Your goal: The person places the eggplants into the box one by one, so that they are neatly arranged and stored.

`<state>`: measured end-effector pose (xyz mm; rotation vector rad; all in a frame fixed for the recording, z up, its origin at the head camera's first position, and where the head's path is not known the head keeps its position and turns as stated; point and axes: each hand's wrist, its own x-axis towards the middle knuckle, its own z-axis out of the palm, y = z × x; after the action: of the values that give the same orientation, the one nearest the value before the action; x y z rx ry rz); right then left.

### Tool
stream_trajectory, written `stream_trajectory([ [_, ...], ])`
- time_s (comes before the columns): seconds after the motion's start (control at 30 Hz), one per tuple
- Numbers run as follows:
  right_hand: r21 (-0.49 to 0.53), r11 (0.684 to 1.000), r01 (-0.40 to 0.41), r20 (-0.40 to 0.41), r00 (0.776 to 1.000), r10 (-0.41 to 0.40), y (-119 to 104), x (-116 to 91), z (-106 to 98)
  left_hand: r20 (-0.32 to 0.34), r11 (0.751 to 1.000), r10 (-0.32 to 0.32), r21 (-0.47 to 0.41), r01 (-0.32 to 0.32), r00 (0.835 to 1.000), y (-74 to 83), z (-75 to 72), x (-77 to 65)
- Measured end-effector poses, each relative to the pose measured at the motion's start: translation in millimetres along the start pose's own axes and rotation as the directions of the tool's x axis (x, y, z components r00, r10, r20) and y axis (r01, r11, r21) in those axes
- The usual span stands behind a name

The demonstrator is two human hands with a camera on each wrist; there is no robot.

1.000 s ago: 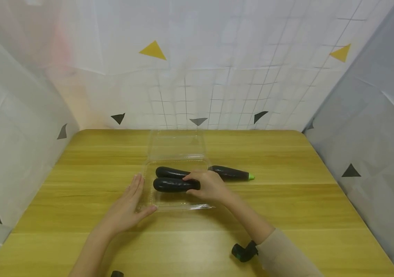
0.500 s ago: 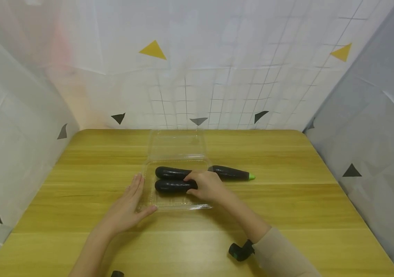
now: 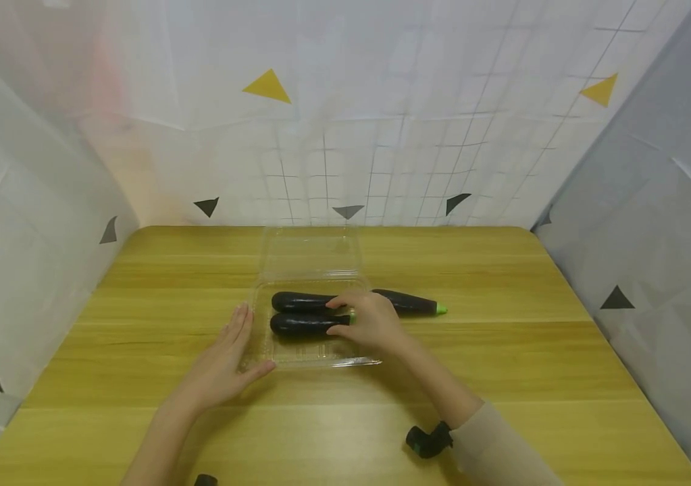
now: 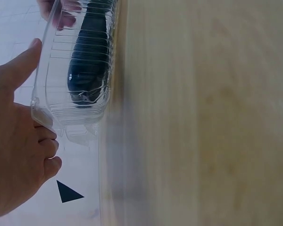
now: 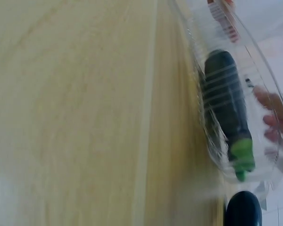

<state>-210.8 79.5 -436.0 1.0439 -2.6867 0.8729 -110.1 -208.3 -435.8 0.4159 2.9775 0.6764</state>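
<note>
Two dark eggplants lie side by side in a clear plastic clamshell box [image 3: 321, 363], its lid folded back. The front eggplant [image 3: 296, 325] shows a green stem end toward the right; the rear eggplant [image 3: 296, 302] is partly covered by fingers. My right hand [image 3: 372, 324] hovers around the front one's stem end, thumb and fingers spread apart. In the right wrist view, those fingers [image 5: 273, 110] stand off from the eggplant [image 5: 225, 94], seen through the clear wall. My left hand [image 3: 223, 361] rests straight-fingered along the box's left side, thumb at the front corner.
A third eggplant [image 3: 408, 304] with a green tip lies on the wooden table [image 3: 333, 432], just right of the box. The transparent lid [image 3: 311, 253] reaches toward the back edge. Black wrist-worn gear [image 3: 429, 440] hangs by the right sleeve. White patterned sheets [image 3: 345, 155] surround the table.
The front eggplant has settled down beside the rear one. My right hand has loosened from it and spread, uncovering the green stem end. My left hand has stayed in place.
</note>
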Motion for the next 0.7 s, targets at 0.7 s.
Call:
stream_trajectory([
  [0.7, 0.481, 0.875, 0.059, -0.084, 0.996, -0.021, -10.8, -26.5, -64.6, 0.001, 1.0, -0.001, -0.014, 0.001, 1.0, 2.2, -1.1, -1.1],
])
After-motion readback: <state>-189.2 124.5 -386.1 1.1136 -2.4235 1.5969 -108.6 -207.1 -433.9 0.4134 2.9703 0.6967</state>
